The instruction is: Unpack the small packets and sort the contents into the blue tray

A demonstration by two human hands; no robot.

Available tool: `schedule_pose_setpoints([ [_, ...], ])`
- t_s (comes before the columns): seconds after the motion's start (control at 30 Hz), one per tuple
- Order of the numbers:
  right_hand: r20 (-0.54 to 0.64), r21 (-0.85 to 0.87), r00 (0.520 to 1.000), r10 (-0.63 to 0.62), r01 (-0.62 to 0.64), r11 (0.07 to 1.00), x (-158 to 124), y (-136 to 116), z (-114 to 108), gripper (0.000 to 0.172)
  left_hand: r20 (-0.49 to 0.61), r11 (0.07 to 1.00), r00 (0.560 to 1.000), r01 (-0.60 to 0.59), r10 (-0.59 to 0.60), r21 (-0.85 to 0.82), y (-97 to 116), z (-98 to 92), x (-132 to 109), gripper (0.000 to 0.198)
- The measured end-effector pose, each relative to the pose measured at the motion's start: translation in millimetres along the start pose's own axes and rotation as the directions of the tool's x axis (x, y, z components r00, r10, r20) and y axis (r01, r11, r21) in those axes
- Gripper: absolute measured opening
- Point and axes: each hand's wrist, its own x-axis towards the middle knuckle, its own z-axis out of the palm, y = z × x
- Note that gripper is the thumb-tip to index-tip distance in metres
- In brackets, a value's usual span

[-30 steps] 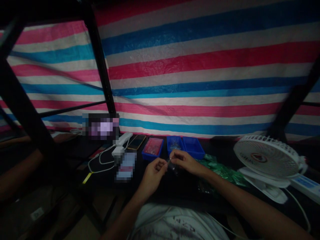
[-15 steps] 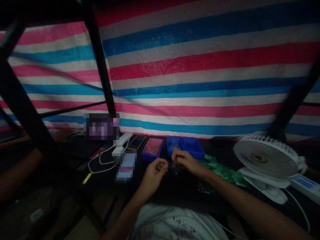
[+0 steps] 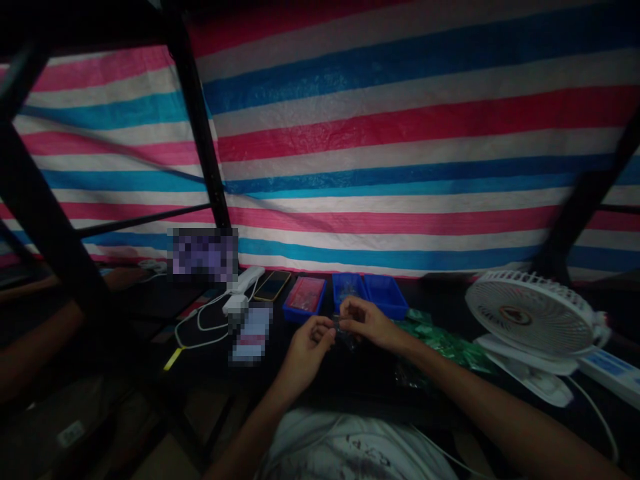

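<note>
My left hand (image 3: 306, 348) and my right hand (image 3: 367, 322) meet over the dark table (image 3: 320, 373), fingertips almost touching. Both hands are pinched closed on a small item between them, too dark and small to name; a bit of clear plastic (image 3: 345, 340) seems to hang under it. Just beyond my right hand stand small blue trays (image 3: 385, 295), one of them with red contents (image 3: 305, 297). Green packets (image 3: 445, 343) lie to the right of my right wrist.
A white desk fan (image 3: 533, 317) lies at the right with a power strip (image 3: 610, 373) beside it. A phone (image 3: 273, 285), a white charger and cables (image 3: 220, 317) lie at the left. Another person's arm (image 3: 35, 347) rests at far left. Black frame posts (image 3: 200, 133) and a striped tarp stand behind.
My right hand dipped toward the table, then rose back level with the left. The fingertips have closed up together again. The rest has not moved.
</note>
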Motion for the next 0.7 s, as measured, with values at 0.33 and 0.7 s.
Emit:
schedule_pose_setpoints([
  [0.33,0.027,0.071,0.999,0.036,-0.038,0.997,0.2,3.0,2.0,0.029,-0.009,1.0,1.0,0.014,-0.014,0.021,2.4,-0.3,-0.9,0.024],
  [0.7,0.024,0.014,1.0,0.0,-0.001,1.0,0.0,2.5,1.7,0.013,0.014,0.998,1.0,-0.011,0.01,0.063,0.7,-1.2,-1.1,0.023],
])
